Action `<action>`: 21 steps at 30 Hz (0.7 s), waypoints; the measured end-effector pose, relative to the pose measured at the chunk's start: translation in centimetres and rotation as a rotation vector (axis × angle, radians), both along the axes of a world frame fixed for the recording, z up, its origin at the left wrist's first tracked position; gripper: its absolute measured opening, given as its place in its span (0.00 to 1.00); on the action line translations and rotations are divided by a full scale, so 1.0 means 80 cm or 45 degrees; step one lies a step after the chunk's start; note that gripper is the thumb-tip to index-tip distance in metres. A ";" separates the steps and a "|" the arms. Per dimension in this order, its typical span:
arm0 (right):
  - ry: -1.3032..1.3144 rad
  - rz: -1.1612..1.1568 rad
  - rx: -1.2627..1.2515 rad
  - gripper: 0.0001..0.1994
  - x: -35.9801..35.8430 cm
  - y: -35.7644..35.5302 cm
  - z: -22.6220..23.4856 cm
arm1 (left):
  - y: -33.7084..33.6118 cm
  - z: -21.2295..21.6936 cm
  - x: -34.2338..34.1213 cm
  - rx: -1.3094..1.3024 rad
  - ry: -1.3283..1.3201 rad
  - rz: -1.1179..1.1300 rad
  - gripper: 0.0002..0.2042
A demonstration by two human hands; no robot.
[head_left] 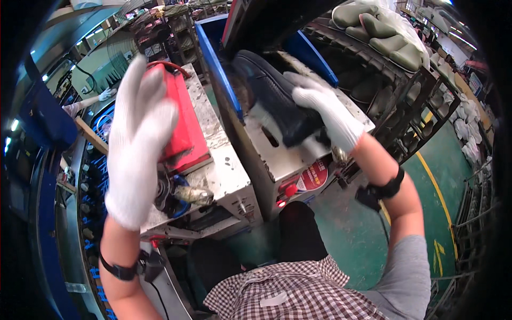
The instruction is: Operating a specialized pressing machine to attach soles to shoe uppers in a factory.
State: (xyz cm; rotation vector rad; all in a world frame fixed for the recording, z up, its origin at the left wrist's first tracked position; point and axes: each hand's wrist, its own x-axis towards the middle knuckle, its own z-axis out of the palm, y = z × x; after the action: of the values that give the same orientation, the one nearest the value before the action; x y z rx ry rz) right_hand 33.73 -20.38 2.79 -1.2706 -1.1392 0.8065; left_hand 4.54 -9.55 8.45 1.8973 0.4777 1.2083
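Note:
A black shoe (269,93) is in my gloved right hand (328,109), its toe pointing away to the upper left. The fingers wrap over the shoe's right side, and it hangs above the worn white top of the machine (262,140) at the centre. Raised at the left, my left hand (136,144) wears a white knit glove, its fingers stretched upward and apart from the thumb. Nothing shows in it, and it is slightly blurred. Behind and beside it stands a red metal housing (184,120) on a second white bench (226,168).
Blue guards (216,64) flank the dark raised part (272,24) of the centre machine. Racks at the right hold several olive-green shoes (376,40). A red knob (289,190) sits on the machine's front. At far left, another person's gloved hand (105,95) reaches near a conveyor.

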 end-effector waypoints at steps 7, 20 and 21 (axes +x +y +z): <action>-1.265 -0.326 -0.227 0.41 0.192 0.181 -0.059 | 0.078 0.091 0.177 0.268 -0.095 -0.114 0.42; -1.531 0.012 -0.872 0.54 0.197 0.200 -0.054 | 0.145 0.199 0.303 1.186 0.782 0.622 0.15; -1.505 0.018 -0.879 0.55 0.193 0.196 -0.049 | 0.145 0.198 0.307 1.187 0.692 0.747 0.15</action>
State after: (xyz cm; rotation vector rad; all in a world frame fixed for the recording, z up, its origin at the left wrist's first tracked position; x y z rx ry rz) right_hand 49.13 -4.67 -1.13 -2.4794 -1.8470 0.4055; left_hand 29.06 2.06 24.32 3.0685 0.9110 1.4036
